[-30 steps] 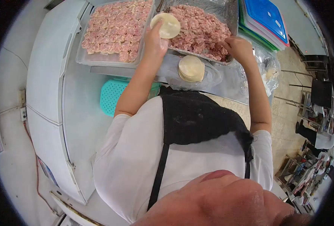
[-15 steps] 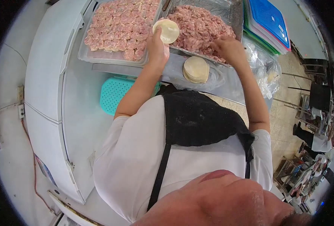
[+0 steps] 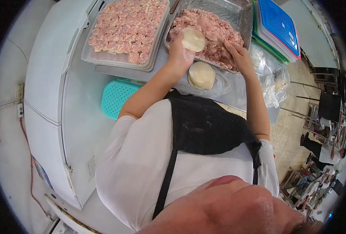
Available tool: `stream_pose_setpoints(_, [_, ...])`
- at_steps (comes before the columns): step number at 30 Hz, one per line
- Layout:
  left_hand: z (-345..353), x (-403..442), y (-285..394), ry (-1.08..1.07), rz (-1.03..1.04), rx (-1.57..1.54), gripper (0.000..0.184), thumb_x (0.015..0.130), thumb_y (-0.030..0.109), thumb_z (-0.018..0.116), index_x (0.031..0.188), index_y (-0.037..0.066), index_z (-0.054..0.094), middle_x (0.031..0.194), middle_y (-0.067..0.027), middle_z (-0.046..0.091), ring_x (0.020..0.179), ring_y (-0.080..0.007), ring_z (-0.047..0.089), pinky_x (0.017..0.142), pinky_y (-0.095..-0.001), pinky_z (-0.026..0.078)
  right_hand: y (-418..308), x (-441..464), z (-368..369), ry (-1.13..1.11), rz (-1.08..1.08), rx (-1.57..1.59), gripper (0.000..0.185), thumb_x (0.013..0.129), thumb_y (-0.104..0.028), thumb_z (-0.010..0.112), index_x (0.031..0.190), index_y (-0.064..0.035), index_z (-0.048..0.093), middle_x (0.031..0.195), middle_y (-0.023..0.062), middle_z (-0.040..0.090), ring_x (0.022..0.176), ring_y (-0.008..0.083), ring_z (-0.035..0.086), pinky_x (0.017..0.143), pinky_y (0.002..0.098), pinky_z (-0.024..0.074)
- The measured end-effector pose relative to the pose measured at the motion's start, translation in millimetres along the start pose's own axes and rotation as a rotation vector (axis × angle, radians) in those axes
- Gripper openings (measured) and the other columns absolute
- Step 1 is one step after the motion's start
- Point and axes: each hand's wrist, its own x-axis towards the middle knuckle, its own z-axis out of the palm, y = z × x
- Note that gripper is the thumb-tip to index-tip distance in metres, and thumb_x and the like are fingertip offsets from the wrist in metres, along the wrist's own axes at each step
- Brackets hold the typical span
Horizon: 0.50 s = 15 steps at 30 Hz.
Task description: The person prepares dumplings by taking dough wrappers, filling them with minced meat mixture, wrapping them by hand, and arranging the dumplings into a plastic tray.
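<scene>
Along the left side stands a white refrigerator (image 3: 44,89), and to its right, at the far side of the scene, extends a metal table (image 3: 237,95). A black apron (image 3: 206,124) covers part of the person's white shirt, just short of the table's near edge. On the table's left part sits a clear plastic tray (image 3: 120,64), with close rows of meat-topped dumplings (image 3: 130,29) in it. Right of it is a metal pan (image 3: 237,15), its near part heaped with ground meat (image 3: 204,21). Beside the pan, farther right, lies a pile of coloured lids (image 3: 276,29), blue uppermost. A teal perforated basket (image 3: 118,99) shows below the table at the left; crumpled clear plastic (image 3: 274,82) lies at the right.

Over the pan's near left corner, the left hand (image 3: 180,54) grips a round dough wrapper (image 3: 194,39) by its left edge; the fingers behind it are hidden. At the meat's near right edge, the right hand (image 3: 239,56) has its fingertips against the meat; whether they pinch any cannot be told. Nearer, between the two forearms, a short stack of wrappers (image 3: 201,76) rests on plastic film (image 3: 222,86).
</scene>
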Motion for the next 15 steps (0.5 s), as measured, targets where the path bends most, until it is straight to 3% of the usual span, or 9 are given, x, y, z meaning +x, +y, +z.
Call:
stream_pose_setpoints(2, [29,5,-6,-0.055,-0.101,-0.117,0.04,0.096,0.035,0.04,0.114,0.001,0.051,0.104,-0.0124,0.059,0.103,-0.0276,0.056,0.097,-0.0421,0.042,-6,0,11,0.055,-0.118,-0.037,0.034,0.091,-0.029,0.056,0.107,0.0003,0.064,0.077,0.0157,0.064,0.068,0.0226,0.059,0.068,0.0343,0.0469])
stream_pose_setpoints(5, [38,28,-4,0.046,-0.102,-0.194,0.053,0.095,0.043,0.036,0.122,-0.002,0.046,0.116,-0.0214,0.054,0.108,-0.0362,0.053,0.099,-0.054,0.038,2,-3,16,0.015,-0.231,-0.284,0.032,0.091,-0.027,0.056,0.11,-0.0023,0.063,0.085,0.0172,0.066,0.075,0.0257,0.063,0.07,0.0341,0.0475])
stream_pose_setpoints(7, [-29,72,-16,-0.402,-0.205,-0.425,0.059,0.095,0.049,0.031,0.123,-0.002,0.044,0.115,-0.0233,0.053,0.108,-0.0377,0.051,0.099,-0.0565,0.036,-16,-11,-9,-0.079,-0.202,-0.452,0.033,0.092,-0.026,0.055,0.117,-0.0063,0.061,0.093,0.0166,0.067,0.083,0.0239,0.065,0.072,0.0319,0.0483])
stream_pose_setpoints(8, [-1,49,-8,-0.152,-0.134,-0.313,0.06,0.095,0.05,0.031,0.124,-0.001,0.044,0.116,-0.0228,0.052,0.109,-0.0375,0.05,0.099,-0.0566,0.035,-44,-20,-22,-0.187,-0.074,-0.622,0.03,0.09,-0.022,0.055,0.116,-0.0082,0.062,0.096,0.0178,0.065,0.088,0.0314,0.063,0.073,0.0386,0.0489])
stream_pose_setpoints(9, [15,35,-5,0.097,-0.06,-0.2,0.061,0.095,0.05,0.03,0.124,-0.001,0.043,0.117,-0.0224,0.052,0.11,-0.0374,0.05,0.1,-0.0568,0.035,-54,-29,-25,-0.132,-0.102,-0.714,0.03,0.09,-0.022,0.055,0.115,-0.0087,0.061,0.094,0.0169,0.065,0.087,0.0319,0.063,0.072,0.0399,0.0488])
stream_pose_setpoints(11, [13,41,-9,0.055,-0.01,-0.15,0.066,0.092,0.055,0.033,0.128,-0.001,0.042,0.127,-0.0205,0.047,0.116,-0.0389,0.046,0.102,-0.059,0.03,-64,-40,-28,-0.023,-0.159,-0.903,0.029,0.089,-0.021,0.055,0.115,-0.0095,0.06,0.092,0.0153,0.065,0.086,0.0329,0.063,0.071,0.0425,0.0486])
stream_pose_setpoints(14, [44,24,-2,0.029,-0.044,-0.058,0.071,0.09,0.058,0.037,0.131,0.001,0.04,0.132,-0.0197,0.044,0.12,-0.0386,0.044,0.103,-0.0583,0.029,-43,-34,-12,0.049,-0.471,-0.747,0.029,0.086,-0.015,0.054,0.114,-0.0106,0.056,0.081,0.0153,0.063,0.076,0.0329,0.064,0.061,0.0439,0.0504])
stream_pose_setpoints(15, [56,14,1,0.031,-0.048,-0.036,0.072,0.089,0.059,0.038,0.131,0.001,0.04,0.133,-0.0198,0.043,0.12,-0.0381,0.043,0.104,-0.0577,0.029,-47,-36,-17,0.014,-0.402,-0.813,0.029,0.086,-0.015,0.054,0.114,-0.0102,0.056,0.081,0.0149,0.063,0.075,0.0329,0.064,0.061,0.0438,0.0505])
